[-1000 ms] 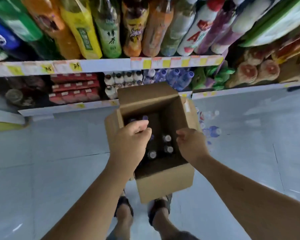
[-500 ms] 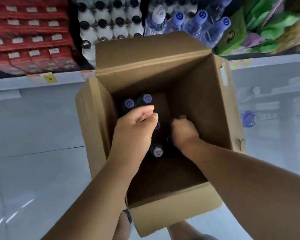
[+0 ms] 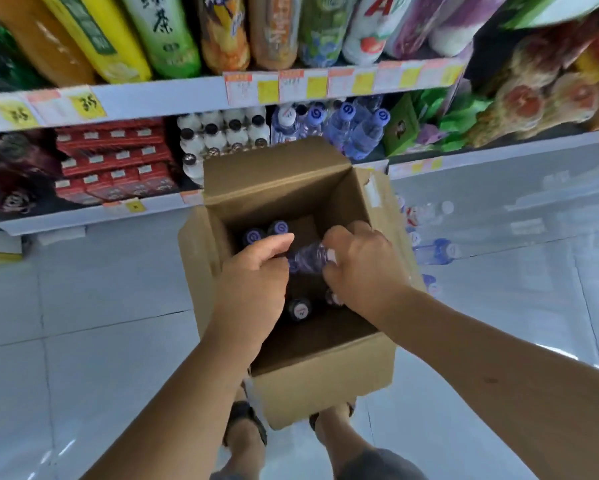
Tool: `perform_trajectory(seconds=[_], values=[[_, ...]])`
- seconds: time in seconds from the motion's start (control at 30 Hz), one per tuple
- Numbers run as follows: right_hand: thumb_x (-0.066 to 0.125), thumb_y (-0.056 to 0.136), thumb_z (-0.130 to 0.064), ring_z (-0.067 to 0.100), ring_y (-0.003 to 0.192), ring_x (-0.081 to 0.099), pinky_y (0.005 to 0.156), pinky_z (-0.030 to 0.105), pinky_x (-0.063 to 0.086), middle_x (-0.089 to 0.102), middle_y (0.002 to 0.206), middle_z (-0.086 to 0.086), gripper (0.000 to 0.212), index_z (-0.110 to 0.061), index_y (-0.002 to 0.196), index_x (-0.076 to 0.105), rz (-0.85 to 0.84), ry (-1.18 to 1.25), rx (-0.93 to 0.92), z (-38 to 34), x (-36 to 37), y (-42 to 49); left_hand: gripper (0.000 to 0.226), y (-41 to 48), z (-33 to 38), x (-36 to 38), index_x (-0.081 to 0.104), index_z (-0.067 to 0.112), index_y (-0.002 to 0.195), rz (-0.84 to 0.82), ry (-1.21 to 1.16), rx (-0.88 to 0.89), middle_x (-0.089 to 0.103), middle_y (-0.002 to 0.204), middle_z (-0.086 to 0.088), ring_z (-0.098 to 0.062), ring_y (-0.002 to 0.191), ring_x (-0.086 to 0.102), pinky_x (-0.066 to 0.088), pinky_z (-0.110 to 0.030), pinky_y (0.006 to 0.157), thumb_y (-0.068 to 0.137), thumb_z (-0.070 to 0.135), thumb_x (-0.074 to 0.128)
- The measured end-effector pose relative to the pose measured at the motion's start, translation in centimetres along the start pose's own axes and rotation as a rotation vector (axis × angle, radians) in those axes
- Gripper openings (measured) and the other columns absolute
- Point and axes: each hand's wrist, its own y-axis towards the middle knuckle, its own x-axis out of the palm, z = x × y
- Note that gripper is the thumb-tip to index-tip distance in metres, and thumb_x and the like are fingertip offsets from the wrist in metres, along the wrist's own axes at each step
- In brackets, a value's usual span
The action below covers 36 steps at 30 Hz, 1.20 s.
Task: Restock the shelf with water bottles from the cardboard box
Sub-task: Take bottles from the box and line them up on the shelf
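Over the cardboard box (image 3: 325,386) the water bottle (image 3: 306,259) lies crosswise in the grip of the right hand (image 3: 360,268); whether the left hand (image 3: 253,282) holds it I cannot tell.

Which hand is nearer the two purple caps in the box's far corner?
Left. The left hand has its thumb just beside the purple caps; the right hand grips the water bottle farther right, by the box wall.

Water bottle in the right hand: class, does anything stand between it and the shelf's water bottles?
The cardboard box's raised far flap stands between the water bottle and the shelf bottles. Nothing else visible.
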Motion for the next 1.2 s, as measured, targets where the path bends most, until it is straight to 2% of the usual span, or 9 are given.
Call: perform_trajectory(seconds=[0.13,0.27,0.4,0.57,0.7,0.9,0.97,1.1,1.2], values=[[0.067,0.065,-0.005,0.037,0.064,0.056,0.053,0.034,0.043,0.060,0.077,0.014,0.020,-0.008,0.084,0.068,0.200,0.101,-0.129,-4.1,-13.2,-3.3,0.058,-4.7,8.0,-1.9,0.068,0.051,0.104,-0.081,-0.022,0.075,0.068,0.095,0.040,0.019,0.097,0.061,0.049,-0.005,0.081,0.088,-0.003,0.057],[0.068,0.065,-0.009,0.034,0.062,0.057,0.052,0.036,0.051,0.062,0.079,0.014,0.025,-0.009,0.090,0.072,0.350,0.221,-0.195,-8.9,-27.3,-6.3,0.056,-10.9,18.5,-4.7,0.068,0.033,0.125,-0.198,-0.082,0.223,0.069,0.126,0.011,-0.009,0.122,0.061,0.047,-0.039,0.106,0.074,0.012,0.059],[0.066,0.072,-0.019,0.025,0.075,0.059,0.068,0.039,0.050,0.065,0.085,0.009,0.027,-0.014,0.098,0.073,0.426,0.274,-0.261,-13.0,-41.0,-9.5,0.052,-17.4,28.7,-8.3,0.066,0.026,0.127,-0.302,-0.202,0.412,0.069,0.128,0.005,-0.017,0.129,0.057,0.048,-0.034,0.103,0.077,0.013,0.058],[0.068,0.076,-0.024,0.001,0.058,0.047,0.054,0.007,0.033,0.050,0.065,-0.019,0.021,-0.021,0.096,0.073,0.523,0.348,-0.303,-17.6,-57.4,-13.5,0.073,-25.2,40.6,-11.9,0.053,0.029,0.143,-0.336,-0.173,0.644,0.054,0.147,0.006,-0.012,0.139,0.045,0.039,-0.037,0.112,0.075,0.030,0.079],[0.067,0.075,-0.025,0.007,0.056,0.041,0.056,0.021,0.037,0.056,0.060,0.002,0.015,-0.013,0.082,0.073,0.711,0.372,-0.336,-21.4,-67.4,-16.3,0.063,-31.1,49.0,-13.2,0.056,0.032,0.132,-0.286,-0.134,0.875,0.065,0.107,0.018,-0.006,0.113,0.060,0.047,-0.031,0.096,0.074,0.043,0.077],[0.070,0.084,-0.046,0.002,0.057,0.051,0.058,0.023,0.045,0.062,0.065,0.002,0.025,-0.020,0.086,0.071,0.879,0.733,-0.392,-24.1,-74.3,-18.5,0.088,-35.9,57.6,-15.8,0.051,0.009,0.135,-0.452,-0.332,0.932,0.068,0.114,0.000,-0.016,0.110,0.064,0.052,-0.031,0.089,0.066,0.049,0.088],[0.062,0.089,-0.048,0.001,0.062,0.058,0.063,0.027,0.052,0.067,0.072,-0.004,0.020,-0.029,0.089,0.068,0.912,0.832,-0.395,-24.1,-74.0,-19.1,0.078,-36.8,59.5,-16.5,0.055,0.008,0.133,-0.515,-0.382,0.962,0.062,0.131,-0.017,-0.030,0.121,0.059,0.047,-0.047,0.098,0.071,0.045,0.085],[0.061,0.089,-0.048,0.000,0.084,0.067,0.076,0.032,0.057,0.071,0.091,-0.017,0.027,-0.038,0.114,0.062,0.742,0.850,-0.361,-23.8,-71.3,-19.5,0.041,-37.8,63.0,-17.7,0.067,0.009,0.123,-0.657,-0.514,1.015,0.072,0.117,-0.014,-0.027,0.103,0.069,0.057,-0.040,0.084,0.086,0.025,0.072],[0.068,0.083,-0.047,0.006,0.095,0.067,0.083,0.040,0.057,0.071,0.103,-0.014,0.036,-0.044,0.118,0.060,0.630,0.857,-0.402,-24.0,-70.4,-19.2,0.047,-38.1,65.2,-17.8,0.064,0.003,0.126,-0.705,-0.503,1.044,0.071,0.112,-0.016,-0.029,0.097,0.070,0.056,-0.041,0.083,0.086,0.025,0.074]])
